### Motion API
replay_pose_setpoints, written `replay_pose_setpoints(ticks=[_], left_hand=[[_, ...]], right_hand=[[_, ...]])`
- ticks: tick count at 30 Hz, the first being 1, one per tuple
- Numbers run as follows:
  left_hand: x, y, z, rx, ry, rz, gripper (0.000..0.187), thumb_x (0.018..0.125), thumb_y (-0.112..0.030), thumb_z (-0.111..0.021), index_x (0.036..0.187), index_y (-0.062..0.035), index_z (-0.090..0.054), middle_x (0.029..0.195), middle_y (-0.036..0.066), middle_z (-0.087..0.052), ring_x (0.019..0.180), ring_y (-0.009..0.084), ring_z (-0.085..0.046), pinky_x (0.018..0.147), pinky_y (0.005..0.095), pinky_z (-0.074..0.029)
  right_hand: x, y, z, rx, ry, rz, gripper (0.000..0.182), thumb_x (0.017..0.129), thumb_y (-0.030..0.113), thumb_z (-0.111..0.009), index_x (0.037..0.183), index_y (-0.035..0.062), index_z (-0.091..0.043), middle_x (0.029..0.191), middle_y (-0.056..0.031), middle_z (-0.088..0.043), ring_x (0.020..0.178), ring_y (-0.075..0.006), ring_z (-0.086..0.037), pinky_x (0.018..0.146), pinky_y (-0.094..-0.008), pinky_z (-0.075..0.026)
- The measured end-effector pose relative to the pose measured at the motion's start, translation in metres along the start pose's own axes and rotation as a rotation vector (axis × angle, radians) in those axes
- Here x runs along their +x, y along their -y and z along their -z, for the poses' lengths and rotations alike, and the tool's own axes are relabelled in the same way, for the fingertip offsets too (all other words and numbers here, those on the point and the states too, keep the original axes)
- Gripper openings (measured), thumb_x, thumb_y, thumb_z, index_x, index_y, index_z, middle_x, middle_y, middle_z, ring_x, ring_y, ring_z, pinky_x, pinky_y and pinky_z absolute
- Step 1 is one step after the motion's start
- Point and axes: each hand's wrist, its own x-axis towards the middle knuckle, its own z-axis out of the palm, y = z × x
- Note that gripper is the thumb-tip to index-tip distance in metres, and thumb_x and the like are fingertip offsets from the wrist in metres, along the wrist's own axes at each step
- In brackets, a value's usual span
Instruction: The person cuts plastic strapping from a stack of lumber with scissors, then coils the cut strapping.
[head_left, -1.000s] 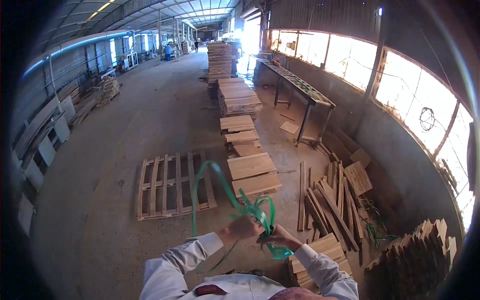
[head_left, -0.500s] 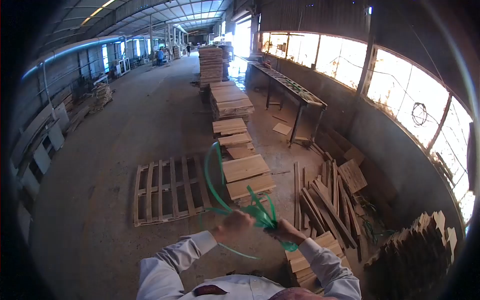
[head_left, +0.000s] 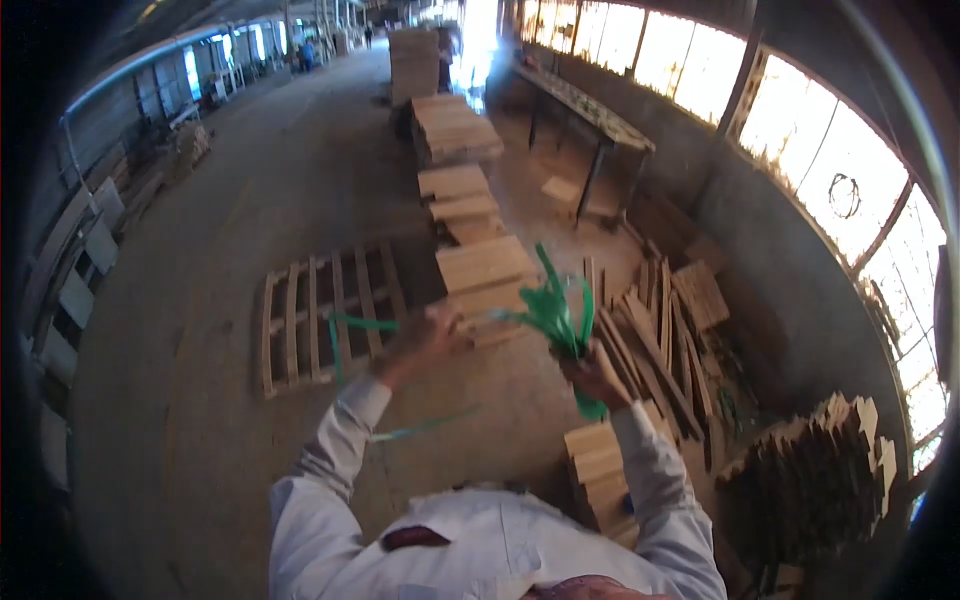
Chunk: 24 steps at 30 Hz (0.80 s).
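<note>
While the right hand [head_left: 594,374] clamps its grip around the green strapping [head_left: 548,308] right of the wooden pallet [head_left: 291,325], strands fan forward, and the left hand [head_left: 435,335], its grip too blurred to tell, lies nearer the pallet.

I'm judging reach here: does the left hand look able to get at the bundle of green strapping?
Most likely yes: the green strapping sticks up from the right hand, across from the left hand, with nothing solid between them.
</note>
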Motion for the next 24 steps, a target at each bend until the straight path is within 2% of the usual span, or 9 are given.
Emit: replay_pose_setpoints(ticks=[2,4,7,10,13,16,17,20,24], left_hand=[[0.008,0.0,0.01,0.135,-0.124,0.002,0.024,0.094,-0.022,-0.071,0.106,-0.0022,-0.063,0.097,0.018,-0.069,0.09,0.0383,-0.07,0.076,0.0452,-0.054],[0.012,-0.005,0.045,-0.004,0.024,0.039,0.024,0.093,-0.024,-0.073,0.1,-0.0021,-0.067,0.091,0.02,-0.069,0.089,0.0401,-0.07,0.075,0.0481,-0.054],[0.017,-0.014,0.068,-0.02,0.159,0.144,0.02,0.095,-0.023,-0.072,0.099,-0.003,-0.069,0.09,0.018,-0.071,0.087,0.0384,-0.071,0.074,0.0465,-0.055],[0.022,0.002,0.062,0.088,0.06,0.031,0.016,0.094,-0.015,-0.071,0.103,-0.0019,-0.07,0.087,0.017,-0.07,0.078,0.0341,-0.07,0.069,0.0408,-0.054],[0.032,0.007,0.058,0.158,-0.079,-0.028,0.013,0.093,-0.014,-0.072,0.098,-0.0022,-0.068,0.083,0.017,-0.069,0.075,0.0339,-0.07,0.066,0.041,-0.053],[0.031,0.067,0.009,0.339,-0.059,-0.019,0.028,0.096,-0.033,-0.07,0.089,-0.0059,-0.069,0.08,0.016,-0.069,0.076,0.0363,-0.071,0.061,0.0446,-0.054],[0.034,0.0,0.041,0.361,-0.08,0.054,0.032,0.097,-0.034,-0.069,0.082,-0.0058,-0.066,0.076,0.016,-0.068,0.072,0.0367,-0.07,0.059,0.0459,-0.053],[0.026,-0.01,0.026,0.362,-0.076,0.074,0.032,0.098,-0.034,-0.068,0.084,-0.005,-0.065,0.077,0.016,-0.068,0.072,0.0363,-0.07,0.06,0.046,-0.054],[0.017,0.003,0.022,0.347,-0.091,0.009,0.028,0.098,-0.032,-0.068,0.089,-0.0057,-0.063,0.083,0.017,-0.068,0.076,0.0366,-0.071,0.061,0.0463,-0.054]], right_hand=[[-0.004,0.023,-0.005,0.014,0.049,0.052,0.019,0.099,0.024,-0.071,0.104,0.0059,-0.074,0.07,0.0069,-0.055,0.061,-0.006,-0.049,0.054,-0.0271,-0.041],[-0.004,0.045,-0.009,0.093,0.068,-0.179,0.018,0.098,0.023,-0.072,0.096,0.0053,-0.071,0.07,0.005,-0.057,0.058,-0.0073,-0.05,0.053,-0.0281,-0.042],[-0.001,0.056,-0.004,0.086,0.112,-0.271,0.022,0.097,0.024,-0.074,0.087,0.0064,-0.066,0.069,0.0025,-0.058,0.058,-0.008,-0.053,0.053,-0.0288,-0.043],[-0.001,0.064,-0.011,-0.063,0.131,-0.317,0.026,0.094,0.025,-0.077,0.083,0.0068,-0.063,0.07,0.0004,-0.059,0.058,-0.0091,-0.057,0.053,-0.0291,-0.045],[-0.003,0.061,-0.027,-0.181,0.166,-0.273,0.031,0.091,0.029,-0.08,0.079,0.0069,-0.062,0.066,-0.0001,-0.059,0.056,-0.0101,-0.057,0.052,-0.0285,-0.045],[-0.005,0.067,-0.046,-0.438,0.102,-0.274,0.035,0.089,0.031,-0.082,0.076,0.0064,-0.06,0.061,-0.0001,-0.057,0.051,-0.011,-0.056,0.05,-0.0292,-0.045],[-0.006,0.077,-0.055,-0.452,0.058,-0.295,0.039,0.09,0.033,-0.081,0.072,0.0067,-0.059,0.058,0.0004,-0.055,0.049,-0.0102,-0.055,0.048,-0.0291,-0.044],[-0.004,0.049,-0.057,-0.146,-0.091,-0.284,0.039,0.092,0.035,-0.08,0.074,0.0076,-0.059,0.059,0.0014,-0.053,0.05,-0.0088,-0.053,0.048,-0.0291,-0.042],[-0.008,0.04,-0.046,0.084,-0.118,-0.313,0.037,0.095,0.034,-0.077,0.078,0.0074,-0.06,0.061,0.0033,-0.05,0.051,-0.0083,-0.049,0.048,-0.0291,-0.04]])
